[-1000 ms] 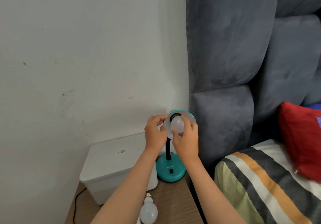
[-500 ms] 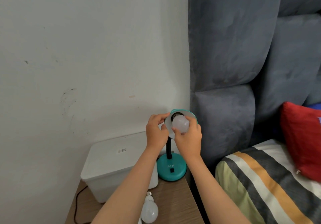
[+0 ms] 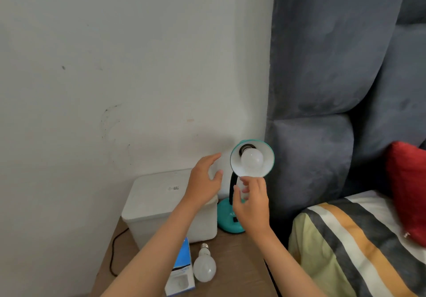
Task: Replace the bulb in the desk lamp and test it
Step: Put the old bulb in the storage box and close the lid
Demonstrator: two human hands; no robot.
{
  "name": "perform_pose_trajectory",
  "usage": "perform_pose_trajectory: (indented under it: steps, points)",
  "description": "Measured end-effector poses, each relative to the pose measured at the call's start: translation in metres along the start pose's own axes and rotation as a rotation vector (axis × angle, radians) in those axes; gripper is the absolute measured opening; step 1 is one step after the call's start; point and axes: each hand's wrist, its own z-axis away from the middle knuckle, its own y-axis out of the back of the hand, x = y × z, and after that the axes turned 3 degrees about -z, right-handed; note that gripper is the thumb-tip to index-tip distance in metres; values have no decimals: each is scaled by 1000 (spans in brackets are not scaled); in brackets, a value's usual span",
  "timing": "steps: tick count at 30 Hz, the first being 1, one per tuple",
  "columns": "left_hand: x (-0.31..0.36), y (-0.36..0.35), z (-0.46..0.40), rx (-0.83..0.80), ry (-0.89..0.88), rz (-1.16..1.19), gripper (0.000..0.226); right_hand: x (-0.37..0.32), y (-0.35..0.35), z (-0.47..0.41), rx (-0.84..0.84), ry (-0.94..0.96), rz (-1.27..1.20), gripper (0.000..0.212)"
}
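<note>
A teal desk lamp stands on the wooden bedside table, its round base [image 3: 224, 216] behind my right hand. Its shade [image 3: 265, 160] faces me, with a white bulb [image 3: 252, 158] seated in the black socket. My left hand [image 3: 204, 181] hovers just left of the shade, fingers spread and holding nothing. My right hand [image 3: 252, 201] is below the shade in front of the lamp's black neck, fingers loosely curled and empty. A second white bulb [image 3: 204, 268] lies on the table beside a blue and white bulb box [image 3: 181, 271].
A white lidded plastic box [image 3: 159, 199] fills the back of the wooden table [image 3: 239, 264]. A black cable [image 3: 114, 250] runs down at its left. The white wall is behind. A grey padded headboard [image 3: 322, 89] and a striped bed with a red pillow [image 3: 405, 190] lie right.
Both hands have let go of the lamp: the left moved away from the shade to the left, the right dropped from the bulb to below the shade. The bulb stays in the socket.
</note>
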Motion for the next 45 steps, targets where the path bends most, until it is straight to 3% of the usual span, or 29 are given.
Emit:
perform_pose_trajectory:
  steps: [4,9,13,16,23,34,38,45]
  points:
    - [-42,28,28,35,137,-168,48,-4,-20,17,-252,13,25,33]
    - [-87,74,53,-9,491,-510,92,-15,-42,6,-614,-236,9,93]
    - [-115,102,65,-60,631,-548,120,-19,-55,-9,-729,-384,1,103]
    - [-128,110,71,-86,654,-442,130,-17,-62,-12,-801,-493,-22,110]
    - [-126,110,74,-36,613,-299,114,-28,-58,-12,-807,-431,-56,89]
    - [-87,138,70,103,489,-235,106,-66,-42,-34,-689,-234,-94,83]
    - [-57,145,109,129,481,-258,114,-88,-8,-11,-681,-202,-83,88]
    - [-5,125,220,154,429,-292,102,-105,86,81,-704,-207,-35,83]
